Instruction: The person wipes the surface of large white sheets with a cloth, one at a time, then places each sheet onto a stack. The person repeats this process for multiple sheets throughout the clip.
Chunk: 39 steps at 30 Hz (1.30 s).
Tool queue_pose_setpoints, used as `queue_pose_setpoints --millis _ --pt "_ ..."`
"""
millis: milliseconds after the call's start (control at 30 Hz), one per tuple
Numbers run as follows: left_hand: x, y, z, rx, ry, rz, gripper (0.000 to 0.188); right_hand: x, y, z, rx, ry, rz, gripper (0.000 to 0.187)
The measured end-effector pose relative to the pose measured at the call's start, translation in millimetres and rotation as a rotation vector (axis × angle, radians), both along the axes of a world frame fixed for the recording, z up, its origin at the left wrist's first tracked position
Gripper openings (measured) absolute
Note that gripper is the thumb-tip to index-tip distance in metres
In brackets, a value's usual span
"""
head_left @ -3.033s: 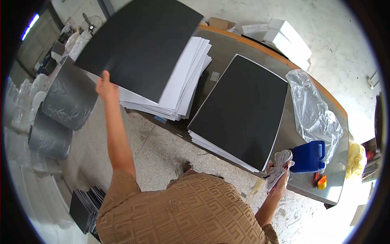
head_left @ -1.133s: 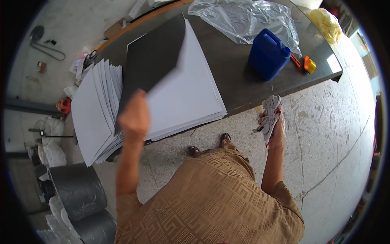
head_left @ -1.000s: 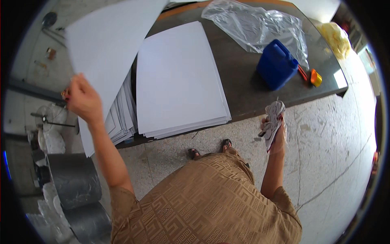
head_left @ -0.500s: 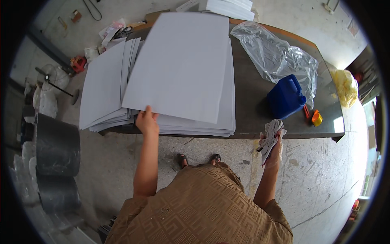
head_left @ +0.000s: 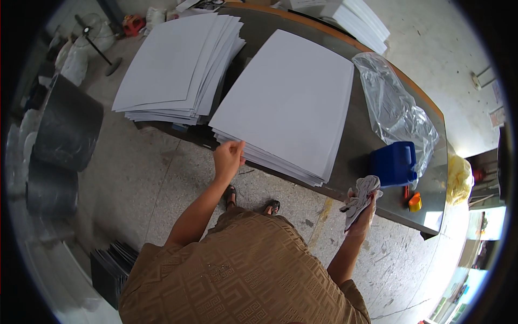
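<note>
A stack of large white sheets [head_left: 286, 97] lies on the dark table, its near edge facing me. At that edge my left hand [head_left: 229, 157] is closed, fingertips pinching the rim of the top white sheet. The pinch itself is partly hidden by the fingers. To the left sits a second, less even stack of white sheets [head_left: 167, 59]. Off the table's front edge on the right, my right hand [head_left: 367, 213] grips a crumpled pale cloth [head_left: 362, 197] with dark marks. Clear film seems to cover part of that hand.
Right of the sheets on the table [head_left: 350, 148] stand a blue jerrycan [head_left: 393, 163], an orange-yellow tape roll [head_left: 414, 202] and a clear plastic sheet [head_left: 396, 108]. Black rolls [head_left: 70, 124] and a fan [head_left: 89, 32] stand on the floor at left. White bundles [head_left: 356, 24] are beyond the table.
The top sheet, skewed and slightly raised before, now lies nearly square on the right stack. My left hand stays at its near edge. The view has turned; the right hand still holds the cloth.
</note>
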<state>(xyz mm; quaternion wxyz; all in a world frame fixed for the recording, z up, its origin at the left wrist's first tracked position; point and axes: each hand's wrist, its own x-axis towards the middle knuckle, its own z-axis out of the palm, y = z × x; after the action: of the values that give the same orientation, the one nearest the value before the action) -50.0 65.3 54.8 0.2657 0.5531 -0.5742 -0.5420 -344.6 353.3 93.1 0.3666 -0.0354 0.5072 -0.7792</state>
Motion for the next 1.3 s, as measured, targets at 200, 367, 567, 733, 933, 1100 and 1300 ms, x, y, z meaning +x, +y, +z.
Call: queue_pose_setpoints --millis 200,367,567,733,933,1100,1300 --pt "12 -1 -27 -1.229 -0.437 -0.324 0.047 -1 -45 11 -0.002 0.014 0.133 0.052" --pt "-5 -3 -51 -1.3 -0.418 -0.373 0.056 31 -134 44 0.216 0.362 0.23 0.035" --pt "23 -25 -52 -1.36 -0.27 -0.362 0.051 86 -272 49 0.311 1.062 0.579 0.033" --pt "40 -48 -77 -1.348 -0.271 -0.388 0.049 145 -365 9 0.176 1.815 0.469 0.044" --pt "41 -57 -105 -1.422 -0.162 -0.363 0.045 162 -377 -23 0.302 1.926 0.617 0.047" --pt "41 -57 -113 -1.432 -0.167 -0.383 0.043 154 -369 -19 0.313 1.729 0.77 0.048" --pt "39 -60 -113 -1.446 -0.128 -0.365 0.034 166 -361 -8 0.283 1.874 0.776 0.05"
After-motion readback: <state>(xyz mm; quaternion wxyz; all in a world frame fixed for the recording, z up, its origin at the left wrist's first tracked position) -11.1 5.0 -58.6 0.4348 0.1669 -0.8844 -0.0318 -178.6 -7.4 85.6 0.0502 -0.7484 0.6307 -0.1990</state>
